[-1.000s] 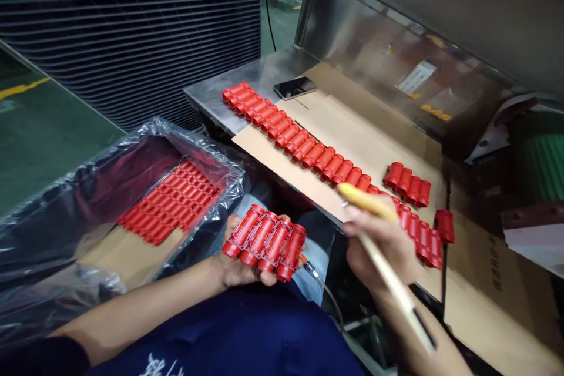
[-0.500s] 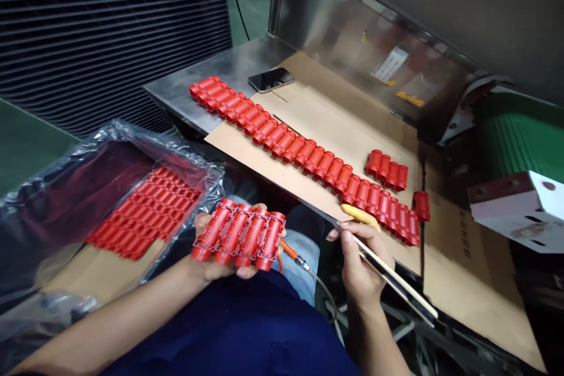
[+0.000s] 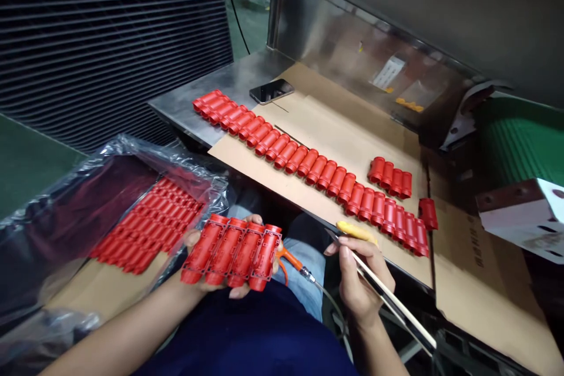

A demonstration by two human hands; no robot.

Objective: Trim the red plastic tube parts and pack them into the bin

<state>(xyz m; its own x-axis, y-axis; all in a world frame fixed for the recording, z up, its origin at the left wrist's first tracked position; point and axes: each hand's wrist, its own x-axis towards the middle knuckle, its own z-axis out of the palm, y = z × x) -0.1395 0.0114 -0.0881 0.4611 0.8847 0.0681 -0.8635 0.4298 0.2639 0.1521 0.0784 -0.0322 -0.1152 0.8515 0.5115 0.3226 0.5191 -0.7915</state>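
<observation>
My left hand [image 3: 240, 291] is closed around a red plastic part [image 3: 233, 251] made of several tubes joined side by side, with thin dark outlines on its upper face. My right hand [image 3: 363, 282] grips a knife [image 3: 392, 298] with a short dark blade and a long, slim pale-and-black handle. A yellow finger cover [image 3: 356, 231] sits on its index finger. The blade points toward the red part but is apart from it. Just beyond the left hand is an orange air gun [image 3: 291, 259] on a hose; whether that hand touches it is hidden.
A long row of red parts [image 3: 299, 160] crosses the cardboard-covered bench [image 3: 343, 123], with a smaller group [image 3: 390, 177] behind. A phone [image 3: 271, 91] lies at the back. At left stands a plastic-lined box [image 3: 118, 294] of red parts. A green bin [image 3: 524, 141] is at right.
My left hand and the red part have shifted slightly left and down in view, and the part is turned a little. The knife stays in my right hand. The whole view has tilted slightly.
</observation>
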